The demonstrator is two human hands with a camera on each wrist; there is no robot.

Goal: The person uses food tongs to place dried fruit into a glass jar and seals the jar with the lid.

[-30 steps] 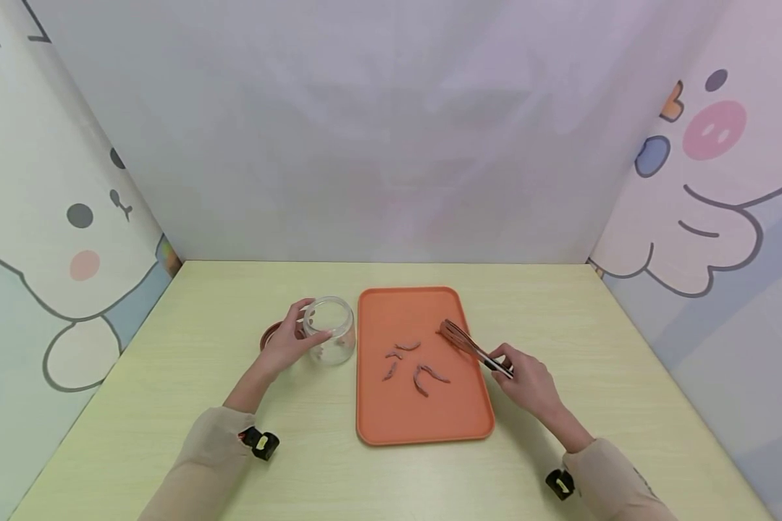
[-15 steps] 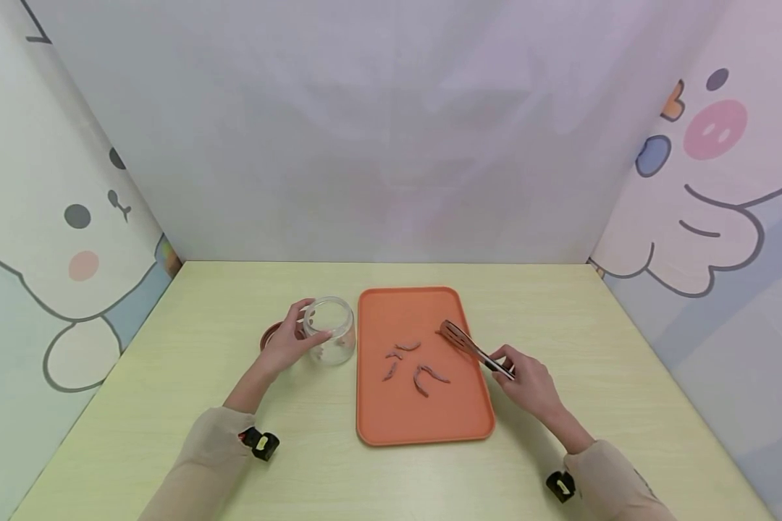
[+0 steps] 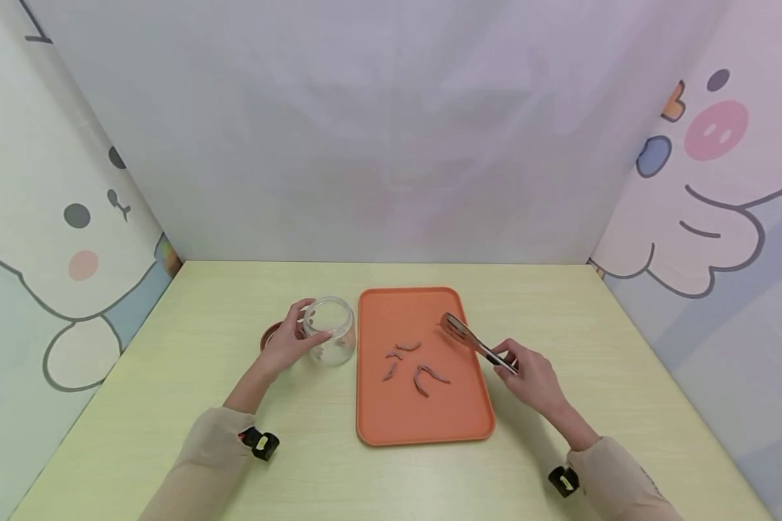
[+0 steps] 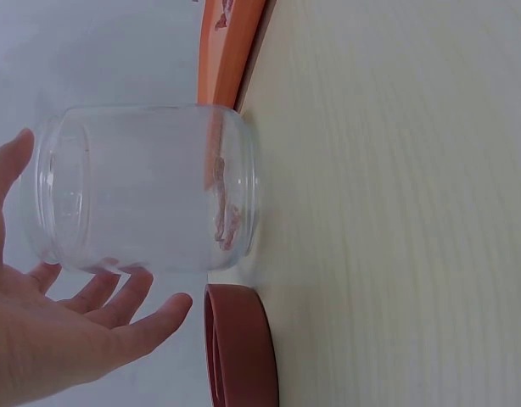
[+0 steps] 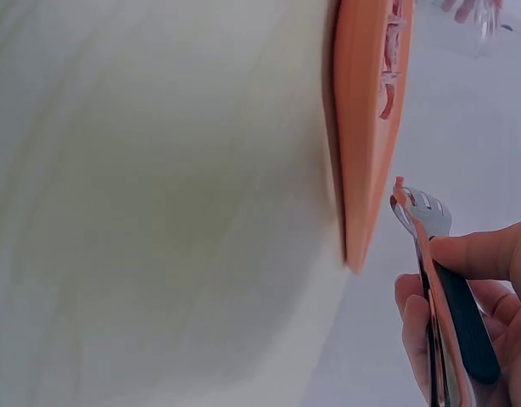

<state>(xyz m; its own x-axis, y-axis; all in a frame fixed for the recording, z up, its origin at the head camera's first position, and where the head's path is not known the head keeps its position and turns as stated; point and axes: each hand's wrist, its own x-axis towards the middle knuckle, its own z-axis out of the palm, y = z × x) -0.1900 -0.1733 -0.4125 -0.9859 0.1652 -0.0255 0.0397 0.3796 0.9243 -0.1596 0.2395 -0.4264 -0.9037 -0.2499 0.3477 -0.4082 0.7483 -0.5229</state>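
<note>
My left hand (image 3: 291, 343) holds a clear glass jar (image 3: 334, 340) near its mouth, thumb on one side and fingers on the other. The jar stands upright on the table, left of an orange tray (image 3: 423, 427). A few reddish pieces (image 4: 224, 216) show at the jar's bottom in the left wrist view. My right hand (image 3: 529, 373) grips metal tongs (image 3: 472, 341) with dark handles, their slotted heads over the tray's right part. In the right wrist view a small reddish tip (image 5: 400, 181) shows at the end of the tongs. Several thin reddish-brown strips (image 3: 420, 380) lie on the tray.
A round reddish-brown lid (image 4: 242, 343) lies on the table to the left of the jar, partly hidden by my left hand in the head view. A pale wood-grain table (image 3: 300, 463) lies under everything, with a white curtain (image 3: 391, 145) behind.
My right hand and the tongs have shifted slightly up and to the right; the tongs' heads look raised off the tray. The left hand, the jar and the strips have stayed put.
</note>
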